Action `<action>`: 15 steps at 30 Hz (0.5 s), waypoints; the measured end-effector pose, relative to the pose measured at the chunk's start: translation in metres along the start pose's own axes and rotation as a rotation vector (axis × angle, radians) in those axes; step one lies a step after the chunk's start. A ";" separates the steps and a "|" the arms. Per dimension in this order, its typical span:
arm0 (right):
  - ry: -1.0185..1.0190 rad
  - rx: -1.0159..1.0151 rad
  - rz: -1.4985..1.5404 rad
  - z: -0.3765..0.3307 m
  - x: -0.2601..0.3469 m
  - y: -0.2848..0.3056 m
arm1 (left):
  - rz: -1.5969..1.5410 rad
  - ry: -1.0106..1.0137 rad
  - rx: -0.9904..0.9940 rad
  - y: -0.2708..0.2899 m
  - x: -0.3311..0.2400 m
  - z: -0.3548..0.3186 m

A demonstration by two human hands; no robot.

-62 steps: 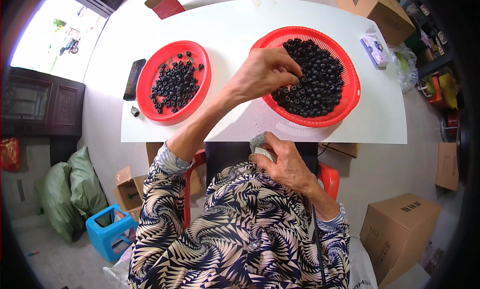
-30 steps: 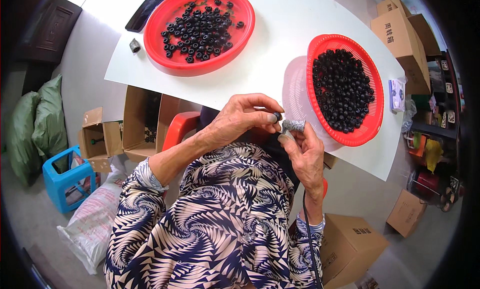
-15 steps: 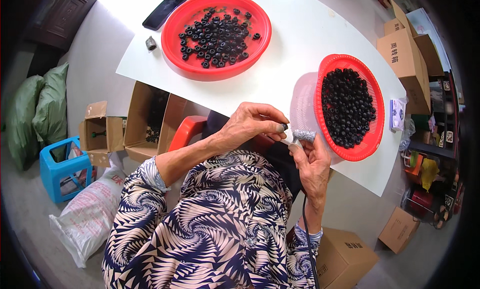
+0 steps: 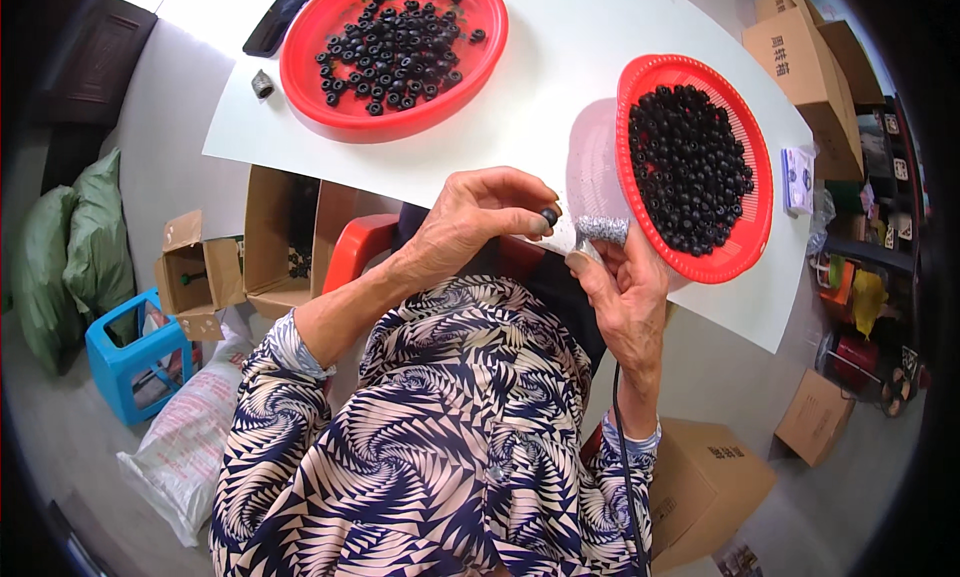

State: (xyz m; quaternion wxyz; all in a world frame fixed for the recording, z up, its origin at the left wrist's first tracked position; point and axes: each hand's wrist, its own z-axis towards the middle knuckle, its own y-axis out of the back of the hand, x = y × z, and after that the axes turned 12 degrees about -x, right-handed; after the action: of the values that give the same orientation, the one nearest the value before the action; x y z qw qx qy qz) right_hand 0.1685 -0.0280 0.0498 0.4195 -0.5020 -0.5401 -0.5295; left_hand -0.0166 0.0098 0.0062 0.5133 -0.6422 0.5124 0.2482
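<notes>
My left hand [image 4: 462, 225] pinches a small round black piece [image 4: 549, 216] between thumb and fingertips, just past the table's near edge. Close to its right, my right hand [image 4: 632, 295] is closed. A silver, glittery cylinder [image 4: 603, 230] lies across its fingers; I cannot tell whether it is a finger wrap or part of a tool. A thin dark cable [image 4: 620, 427] runs down along the right forearm. Right of that hand, a red perforated basket [image 4: 762, 192] holds many black pieces. A shallow red tray [image 4: 490, 37] farther left holds more, several with visible holes.
On the white table [image 4: 545, 87] lie a dark phone [image 4: 283, 15], a small grey thimble-like piece [image 4: 262, 84] and a purple-white packet [image 4: 797, 181]. Cardboard boxes [image 4: 800, 62] stand at the right. Left on the floor are a blue stool [image 4: 125, 362], an open carton [image 4: 270, 242] and sacks [image 4: 190, 427].
The view has shifted, so table, tray and basket sit higher in it. Both hands stay close together; the black piece remains in my left fingertips, turned slightly.
</notes>
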 end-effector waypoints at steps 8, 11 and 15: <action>-0.042 -0.021 -0.008 -0.004 -0.003 -0.001 | -0.209 0.136 0.104 -0.003 0.002 -0.002; -0.026 0.007 -0.021 -0.006 -0.007 0.000 | -0.260 0.186 0.122 -0.006 0.004 -0.004; -0.033 -0.013 -0.035 -0.009 -0.006 0.000 | -0.277 0.184 0.160 -0.002 0.012 -0.003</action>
State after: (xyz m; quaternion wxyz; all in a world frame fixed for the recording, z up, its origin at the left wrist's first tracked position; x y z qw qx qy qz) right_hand 0.1684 -0.0371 0.0447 0.3977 -0.5038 -0.5524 -0.5318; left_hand -0.0112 0.0016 -0.0021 0.5430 -0.6837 0.4820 0.0738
